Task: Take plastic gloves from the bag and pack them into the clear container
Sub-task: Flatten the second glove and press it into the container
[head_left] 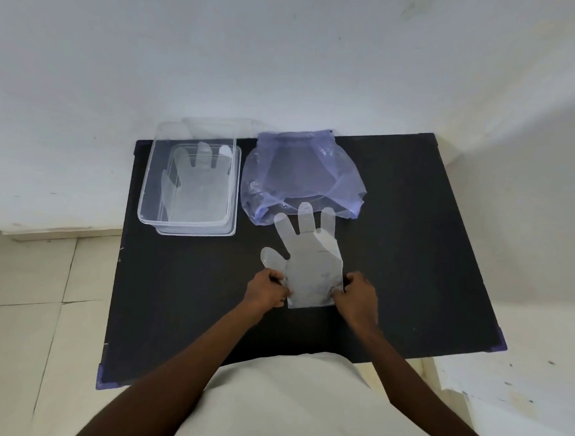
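One head-worn wide-angle view looks steeply down and forward from close above the black table [410,257], wall filling the upper frame.

My two arms are bare all the way down, with no sleeves on them. My left hand [266,290] has no glove, no ring and no watch on it. My right hand [358,296] is bare too. I am wearing a plain, pale, cream-white top [289,408]. It has no pictures or words on it, just soft folds.
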